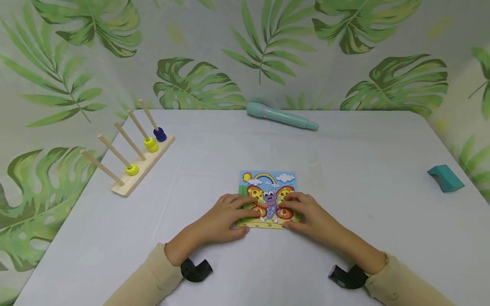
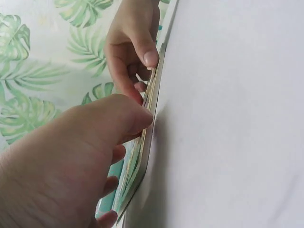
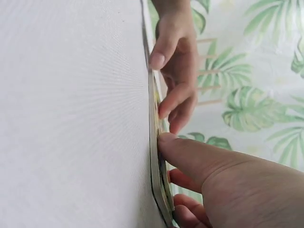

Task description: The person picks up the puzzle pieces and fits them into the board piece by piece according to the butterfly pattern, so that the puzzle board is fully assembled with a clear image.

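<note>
A butterfly picture puzzle (image 1: 271, 180) lies flat on the white table in the head view, with a sun, rainbow and clouds along its top. My left hand (image 1: 222, 217) rests on its left side, fingers spread over the picture and thumb at the near edge. On the right side, my right hand (image 1: 313, 216) touches the picture with its fingertips, its thumb at the near right edge. Seen edge-on in the left wrist view, the puzzle (image 2: 140, 164) has pieces sitting slightly unevenly above its board. Fingers hide part of the butterfly's wings.
A wooden peg stand (image 1: 143, 168) with yellow and dark blue beads is at the left. Near the far edge lies a mint-green toy microphone (image 1: 285, 117). A teal arched block (image 1: 446, 178) sits at the right edge. Leaf-patterned cloth (image 1: 199, 85) hangs behind the table.
</note>
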Demonstrator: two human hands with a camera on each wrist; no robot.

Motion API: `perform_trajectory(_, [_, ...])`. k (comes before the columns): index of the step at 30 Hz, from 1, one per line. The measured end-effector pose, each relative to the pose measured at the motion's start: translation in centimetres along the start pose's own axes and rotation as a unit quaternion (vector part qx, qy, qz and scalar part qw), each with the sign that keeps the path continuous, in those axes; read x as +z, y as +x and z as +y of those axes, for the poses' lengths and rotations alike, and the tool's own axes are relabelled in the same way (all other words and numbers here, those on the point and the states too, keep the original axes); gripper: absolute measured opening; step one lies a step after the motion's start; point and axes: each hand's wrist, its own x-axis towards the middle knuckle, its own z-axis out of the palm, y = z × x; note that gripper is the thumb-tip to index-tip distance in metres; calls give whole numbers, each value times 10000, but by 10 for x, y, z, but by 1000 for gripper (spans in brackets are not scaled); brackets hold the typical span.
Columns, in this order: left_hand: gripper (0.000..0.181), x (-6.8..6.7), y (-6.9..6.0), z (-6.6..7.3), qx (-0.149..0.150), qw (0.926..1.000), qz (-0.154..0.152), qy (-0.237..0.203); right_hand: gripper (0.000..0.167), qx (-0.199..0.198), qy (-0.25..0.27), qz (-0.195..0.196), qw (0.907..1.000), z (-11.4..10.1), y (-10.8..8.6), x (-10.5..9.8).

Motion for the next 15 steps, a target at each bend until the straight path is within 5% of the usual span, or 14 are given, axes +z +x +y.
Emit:
perform_trajectory(5, [41,7,9,8,354,9991,137,-205,42,-12,124,32,9999,3,0,1])
perform_trajectory(15, [52,14,20,20,478,9958,-167,757,43,165,378,-12,9991,5,0,1])
